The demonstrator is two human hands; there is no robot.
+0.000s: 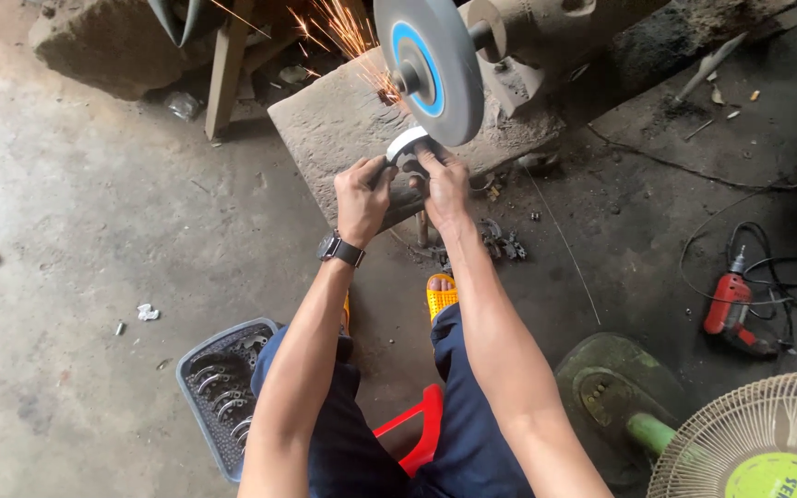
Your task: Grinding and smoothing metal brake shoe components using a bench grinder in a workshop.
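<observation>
Your left hand (362, 198) and right hand (445, 189) both pinch the curved metal piece (406, 143) tight against the grinding wheel (431, 69), above the stone block's (343, 129) front edge. Sparks (343, 28) fly; a slip could drag your fingertips into the wheel.

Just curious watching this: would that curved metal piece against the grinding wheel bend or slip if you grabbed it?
The curved metal piece probably stays stiff: it throws sparks without flexing. Both hands, left hand and right hand, grip it, so it may tug.
</observation>
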